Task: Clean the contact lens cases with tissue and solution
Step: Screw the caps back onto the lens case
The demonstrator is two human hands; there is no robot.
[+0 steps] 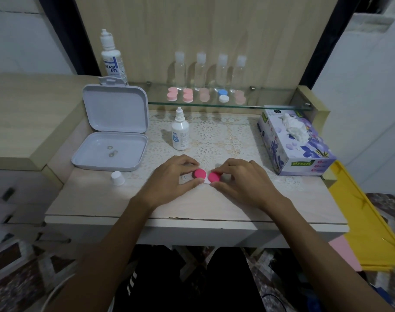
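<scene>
A contact lens case with two bright pink caps lies on the lace mat near the table's front. My left hand [174, 176] pinches the left pink cap [199, 173] between thumb and fingers. My right hand [239, 176] pinches the right pink cap [214, 177] the same way. A bit of the case's white body [206, 181] shows between them. A small white solution bottle [180, 131] stands uncapped behind the hands, and its white cap [117, 178] sits at the left. The purple tissue box [293, 143] stands at the right with a tissue sticking out.
An open grey plastic box [113, 136] with lenses in its tray lies at the left. A tall solution bottle [112, 57] stands behind it. On the glass shelf [270, 102] sit several pink lens cases, one blue-and-white case [223, 95] and several clear bottles.
</scene>
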